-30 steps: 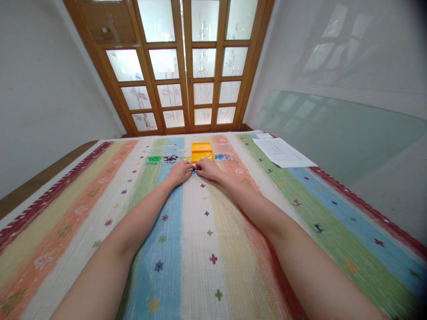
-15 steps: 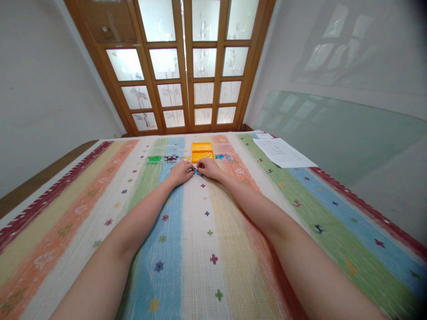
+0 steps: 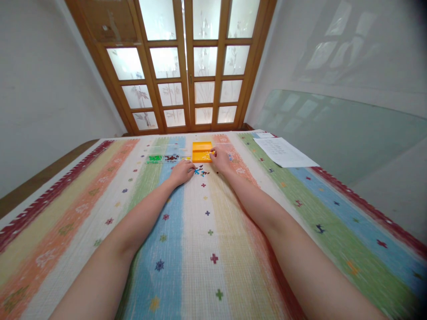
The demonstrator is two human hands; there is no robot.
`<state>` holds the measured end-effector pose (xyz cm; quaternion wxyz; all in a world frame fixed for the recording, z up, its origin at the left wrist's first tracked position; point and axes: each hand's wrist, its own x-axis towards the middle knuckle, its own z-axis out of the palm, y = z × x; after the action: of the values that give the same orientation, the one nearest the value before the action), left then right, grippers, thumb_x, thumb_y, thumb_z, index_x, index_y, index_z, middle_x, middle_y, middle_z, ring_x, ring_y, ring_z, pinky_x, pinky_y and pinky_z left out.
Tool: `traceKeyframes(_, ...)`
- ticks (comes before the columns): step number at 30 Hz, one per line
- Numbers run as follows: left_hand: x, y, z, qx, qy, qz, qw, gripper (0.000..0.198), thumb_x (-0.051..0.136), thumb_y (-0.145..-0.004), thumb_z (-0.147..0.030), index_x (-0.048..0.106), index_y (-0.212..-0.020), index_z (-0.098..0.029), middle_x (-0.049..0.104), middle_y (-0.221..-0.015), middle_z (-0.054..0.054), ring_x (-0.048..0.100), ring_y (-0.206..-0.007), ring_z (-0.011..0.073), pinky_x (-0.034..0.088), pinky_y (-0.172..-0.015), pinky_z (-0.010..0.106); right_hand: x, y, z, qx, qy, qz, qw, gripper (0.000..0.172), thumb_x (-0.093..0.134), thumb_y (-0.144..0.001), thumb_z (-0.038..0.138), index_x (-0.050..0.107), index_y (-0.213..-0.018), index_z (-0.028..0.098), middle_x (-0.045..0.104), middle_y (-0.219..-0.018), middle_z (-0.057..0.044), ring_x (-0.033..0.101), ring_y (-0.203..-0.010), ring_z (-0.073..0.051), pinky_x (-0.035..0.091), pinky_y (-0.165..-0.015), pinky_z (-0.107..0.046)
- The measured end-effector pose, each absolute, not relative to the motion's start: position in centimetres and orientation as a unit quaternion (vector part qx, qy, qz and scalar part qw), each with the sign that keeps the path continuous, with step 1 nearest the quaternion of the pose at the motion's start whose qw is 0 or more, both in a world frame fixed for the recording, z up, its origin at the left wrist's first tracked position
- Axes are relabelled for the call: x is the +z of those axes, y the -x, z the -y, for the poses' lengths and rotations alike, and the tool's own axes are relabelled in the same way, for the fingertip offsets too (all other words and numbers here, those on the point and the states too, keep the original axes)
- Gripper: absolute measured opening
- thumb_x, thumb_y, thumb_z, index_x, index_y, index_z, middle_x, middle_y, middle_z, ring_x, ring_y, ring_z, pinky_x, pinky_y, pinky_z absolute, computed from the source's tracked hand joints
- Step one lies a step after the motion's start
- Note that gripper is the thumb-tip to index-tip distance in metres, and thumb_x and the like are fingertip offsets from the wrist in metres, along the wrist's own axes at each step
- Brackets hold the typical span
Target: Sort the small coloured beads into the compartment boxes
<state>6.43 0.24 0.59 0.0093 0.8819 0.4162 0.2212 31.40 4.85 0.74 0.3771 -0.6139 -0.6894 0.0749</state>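
Note:
My left hand [image 3: 183, 173] rests on the cloth with its fingers closed beside a small cluster of blue and dark red pieces [image 3: 202, 171]. What its fingertips hold, if anything, is too small to make out. My right hand [image 3: 220, 160] is at the right edge of an open yellow box [image 3: 202, 146], its thumb and fingers pinched over the front compartment. Small white pieces [image 3: 207, 155] lie in that compartment. Anything inside the right pinch is too small to name. Behind the right hand, a clear box of blue pieces [image 3: 230, 157] is mostly hidden.
Left of the yellow box stand clear boxes with green pieces [image 3: 155, 158], dark red pieces [image 3: 171, 158] and yellow pieces [image 3: 186, 158]. Printed paper sheets [image 3: 283, 152] lie at the far right on the striped tablecloth [image 3: 196, 266]. Wooden glazed doors [image 3: 188, 80] stand beyond the table.
My right hand has moved away from the left hand, right and forward to the yellow box. The cluster of small pieces is now uncovered. My left hand has stayed nearly still.

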Motion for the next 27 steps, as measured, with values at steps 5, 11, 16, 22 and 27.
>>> traceKeyframes(5,0.9,-6.9,0.2,0.230,-0.882,-0.411,0.021,0.024,0.055,-0.098,-0.025,0.078,-0.106,-0.023,0.072,-0.111,0.010,0.062,-0.112,0.0275,0.049,-0.103,0.044,0.4,-31.8,-4.9,0.074,0.618,0.694,0.363,0.030,0.054,-0.096,0.022,0.073,-0.119,0.019,0.075,-0.100,-0.008,0.065,-0.087,-0.022,0.045,-0.078,-0.030)
traceKeyframes(11,1.2,-7.2,0.5,0.229,-0.891,-0.391,0.037,0.021,0.058,-0.094,-0.023,0.078,-0.100,-0.023,0.070,-0.109,0.009,0.061,-0.111,0.0273,0.049,-0.103,0.045,0.6,-31.7,-4.8,0.072,0.612,0.707,0.347,0.026,0.056,-0.098,0.023,0.075,-0.114,0.019,0.077,-0.103,-0.008,0.066,-0.090,-0.022,0.046,-0.079,-0.030)
traceKeyframes(16,1.3,-7.1,0.5,0.221,-0.902,-0.370,0.034,0.016,0.061,-0.091,-0.023,0.076,-0.098,-0.023,0.068,-0.109,0.009,0.060,-0.110,0.0266,0.049,-0.102,0.043,0.5,-31.4,-4.6,0.073,0.600,0.719,0.344,0.026,0.056,-0.097,0.022,0.076,-0.114,0.020,0.078,-0.106,-0.008,0.068,-0.091,-0.021,0.048,-0.082,-0.030)
traceKeyframes(22,1.1,-7.0,0.3,0.218,-0.900,-0.374,0.045,0.016,0.061,-0.093,-0.023,0.076,-0.098,-0.023,0.069,-0.108,0.008,0.060,-0.110,0.0267,0.049,-0.102,0.043,1.1,-30.7,-3.7,0.080,0.561,0.757,0.324,0.026,0.057,-0.096,0.020,0.078,-0.111,0.019,0.078,-0.104,-0.007,0.067,-0.089,-0.021,0.047,-0.082,-0.029)
traceKeyframes(27,0.9,-7.0,0.1,0.225,-0.907,-0.349,0.075,0.016,0.062,-0.095,-0.029,0.077,-0.094,-0.023,0.069,-0.108,0.008,0.061,-0.110,0.0255,0.049,-0.103,0.043,1.3,-30.7,-3.1,0.108,0.509,0.789,0.326,0.026,0.056,-0.097,0.022,0.078,-0.108,0.019,0.078,-0.105,-0.007,0.066,-0.090,-0.020,0.046,-0.081,-0.028)
